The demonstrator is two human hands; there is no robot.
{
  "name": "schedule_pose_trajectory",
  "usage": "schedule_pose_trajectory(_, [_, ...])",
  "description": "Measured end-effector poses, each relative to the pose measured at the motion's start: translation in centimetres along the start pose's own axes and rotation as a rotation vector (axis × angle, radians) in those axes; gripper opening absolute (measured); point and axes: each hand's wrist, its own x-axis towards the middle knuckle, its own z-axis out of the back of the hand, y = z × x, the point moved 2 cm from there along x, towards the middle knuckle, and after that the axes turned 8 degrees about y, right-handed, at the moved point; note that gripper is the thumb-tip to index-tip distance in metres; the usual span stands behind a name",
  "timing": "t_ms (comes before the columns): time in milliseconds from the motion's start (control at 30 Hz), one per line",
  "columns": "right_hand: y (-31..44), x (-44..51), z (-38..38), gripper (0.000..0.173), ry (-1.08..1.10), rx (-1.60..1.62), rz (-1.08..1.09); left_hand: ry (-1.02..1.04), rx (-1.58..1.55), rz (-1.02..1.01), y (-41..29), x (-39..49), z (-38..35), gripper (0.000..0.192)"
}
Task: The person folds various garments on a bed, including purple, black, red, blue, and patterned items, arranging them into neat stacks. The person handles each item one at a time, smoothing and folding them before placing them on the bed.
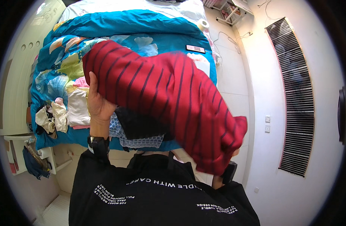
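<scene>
A red garment (pixel 161 84) with dark stripes is stretched in the air over the bed's near edge. At its left end my left hand (pixel 101 106) grips it, thumb in front and the fingers hidden behind the fabric. The right end is bunched over my right hand (pixel 235 152), which is almost wholly covered; only a sliver of skin and the wrist show. Below the red cloth lie a folded black garment (pixel 136 125) and a blue-and-white patterned cloth (pixel 141 141). A folded pale garment (pixel 78 108) rests beside my left hand.
A teal floral quilt (pixel 173 31) covers the bed. Small cream garments (pixel 52 117) are heaped at its near left. A phone (pixel 195 49) and a paper roll (pixel 202 25) lie at the right. A white side shelf (pixel 50 155) stands left; a wall (pixel 263 149) rises right.
</scene>
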Motion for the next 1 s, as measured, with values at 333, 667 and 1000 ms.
schedule_pose_trajectory(333, [-13.5, 1.2, 6.4, 0.040, -0.195, -0.248, -0.997, -0.748, 0.476, 0.198, -3.2, -10.7, 15.0, 0.053])
schedule_pose_trajectory(667, [-20.2, 0.4, 5.4, 0.043, -0.422, 0.125, -0.908, -0.961, 1.108, 0.635, 11.7, -20.5, 15.3, 0.087])
schedule_pose_trajectory(1000, [-13.5, 2.4, 11.4, 0.046, -0.194, 0.146, -0.881, -0.847, 0.933, 0.463, 9.9, -20.6, 14.5, 0.062])
